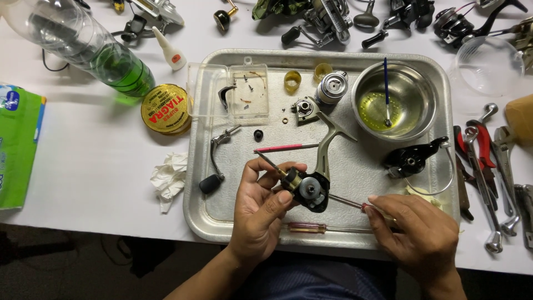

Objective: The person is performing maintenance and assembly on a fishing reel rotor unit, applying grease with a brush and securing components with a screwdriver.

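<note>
My left hand [260, 206] grips a fishing reel body [311, 186], black and grey with a brass shaft and a long foot that points up and right, above the metal tray [222, 214]. My right hand [415, 236] holds a thin red-handled screwdriver [347, 202] whose tip reaches the reel body's right side. A second slim tool [270, 162] sticks out up and left between my left thumb and fingers.
On the tray lie a crank handle [214, 164], a clear parts box [229, 90], a red pen-like tool [286, 148], a steel bowl [419, 111] of yellow liquid, a spool [331, 87], a black rotor with bail wire [413, 158], an amber screwdriver [306, 227]. Wrenches [494, 166] lie right; bottle [97, 50], tin [165, 109], tissue [169, 176] left.
</note>
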